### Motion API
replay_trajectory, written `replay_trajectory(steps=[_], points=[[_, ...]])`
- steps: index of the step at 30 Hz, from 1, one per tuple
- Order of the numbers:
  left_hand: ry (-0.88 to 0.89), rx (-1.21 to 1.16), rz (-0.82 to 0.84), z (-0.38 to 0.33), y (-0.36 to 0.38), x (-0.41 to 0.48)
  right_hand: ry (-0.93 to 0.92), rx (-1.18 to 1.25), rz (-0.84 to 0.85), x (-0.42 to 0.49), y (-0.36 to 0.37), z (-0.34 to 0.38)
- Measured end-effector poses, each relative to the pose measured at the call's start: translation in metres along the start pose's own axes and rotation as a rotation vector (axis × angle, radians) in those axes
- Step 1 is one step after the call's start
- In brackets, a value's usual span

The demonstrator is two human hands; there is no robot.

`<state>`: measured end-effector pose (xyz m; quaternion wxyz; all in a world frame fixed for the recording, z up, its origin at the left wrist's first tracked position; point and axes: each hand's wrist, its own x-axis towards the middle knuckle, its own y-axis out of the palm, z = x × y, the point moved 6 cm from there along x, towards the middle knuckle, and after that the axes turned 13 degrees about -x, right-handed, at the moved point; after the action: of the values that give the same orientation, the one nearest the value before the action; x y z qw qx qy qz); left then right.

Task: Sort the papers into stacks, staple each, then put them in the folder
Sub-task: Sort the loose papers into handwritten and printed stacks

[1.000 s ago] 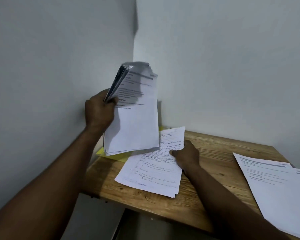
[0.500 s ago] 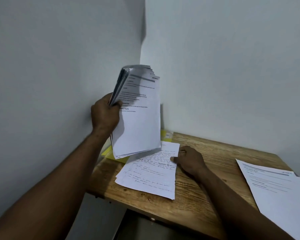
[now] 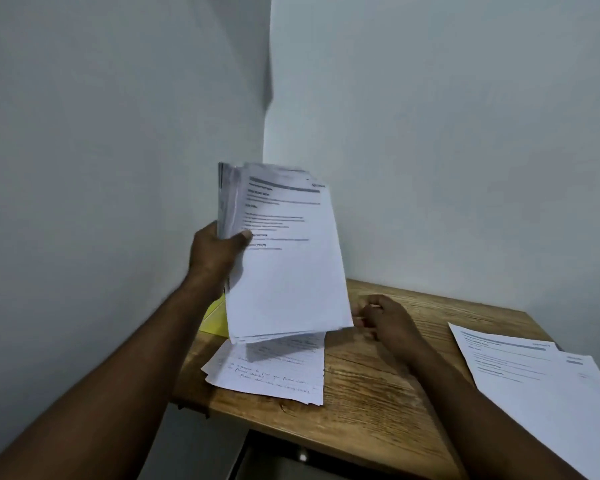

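I am watching the thick stack of printed papers (image 3: pixel 284 258) standing nearly upright above the back left corner of the wooden table (image 3: pixel 378 393), with my left hand (image 3: pixel 215 252) clamping its left edge, thumb pressed on the front sheet and fingers behind. The front sheet is carrying a grey header bar and several lines of print, all too blurred for me to read. Under the stack's lower edge the handwritten sheets (image 3: pixel 274 374) are lying flat on the table, their script not legible, and a yellow folder (image 3: pixel 215 320) is peeking out behind the stack at the wall. My right hand (image 3: pixel 387 322) is hovering just right of the stack's lower corner, fingers loosely curled and gripping nothing; half a second ago it was resting on the handwritten sheets' edge, and it has since lifted off and drawn rightwards. Well apart, at the table's right edge, more printed pages (image 3: pixel 534 379) are lying flat, overlapping each other.
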<state>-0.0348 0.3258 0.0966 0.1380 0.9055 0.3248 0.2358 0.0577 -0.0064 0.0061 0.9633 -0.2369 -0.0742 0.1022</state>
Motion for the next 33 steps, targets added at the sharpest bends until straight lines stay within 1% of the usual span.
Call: replay_trajectory(steps=[2,4,6,8,10,13,15,17,19,23,27,33], points=[[-0.111,-0.131,0.120,0.018,0.024,-0.017,0.010,0.241,-0.013,-0.002,-0.022,0.002],[-0.203,-0.192,0.217,0.036,0.048,-0.038,0.053,0.441,0.080,-0.009,-0.043,0.002],[-0.285,-0.210,0.278,0.054,0.071,-0.060,0.031,0.470,0.170,-0.023,-0.060,0.004],[-0.375,-0.251,0.313,0.077,0.093,-0.080,-0.050,0.395,0.182,-0.038,-0.079,0.004],[-0.452,-0.285,0.338,0.096,0.116,-0.103,-0.090,0.310,0.129,-0.051,-0.099,-0.003],[-0.538,-0.309,0.371,0.119,0.148,-0.136,-0.072,0.198,-0.083,-0.059,-0.129,-0.022],[-0.613,-0.369,0.429,0.130,0.171,-0.154,-0.038,0.204,-0.192,-0.063,-0.148,-0.042],[-0.728,-0.421,0.476,0.135,0.188,-0.169,-0.005,0.213,-0.248,-0.065,-0.161,-0.061],[-0.810,-0.415,0.473,0.141,0.196,-0.176,0.027,0.233,-0.294,-0.068,-0.171,-0.077],[-0.853,-0.397,0.491,0.158,0.200,-0.179,0.068,0.293,-0.342,-0.069,-0.176,-0.099],[-0.894,-0.378,0.523,0.168,0.196,-0.180,0.083,0.274,-0.347,-0.064,-0.171,-0.107],[-0.800,-0.326,0.523,0.170,0.185,-0.164,0.075,0.213,-0.350,-0.051,-0.159,-0.109]])
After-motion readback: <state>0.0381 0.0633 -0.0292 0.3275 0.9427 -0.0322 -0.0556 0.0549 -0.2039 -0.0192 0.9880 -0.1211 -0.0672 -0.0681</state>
